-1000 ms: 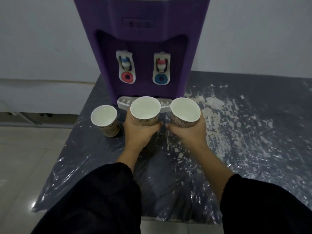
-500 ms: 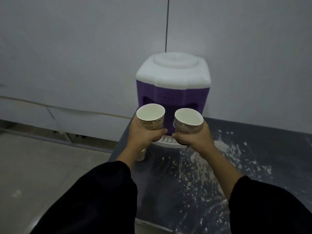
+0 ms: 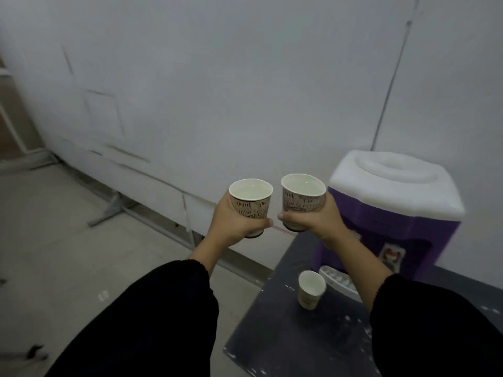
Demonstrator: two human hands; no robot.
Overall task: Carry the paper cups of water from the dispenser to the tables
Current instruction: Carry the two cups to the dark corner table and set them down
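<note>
My left hand grips a printed paper cup of water, held upright in the air over the floor. My right hand holds a second printed paper cup of water right beside it, thumbs nearly touching. A third paper cup stands on the dark table in front of the purple water dispenser, below and behind my right forearm. The dispenser has a white top and a white drip tray.
A white wall runs behind. Pale tiled floor opens to the left. A metal frame leg stands along the wall base. The table's left edge runs diagonally at lower centre.
Both hands lifted the two cups off the table and swung them left, away from the dispenser. My view turned left, so the dispenser and the third cup now sit at the right.
</note>
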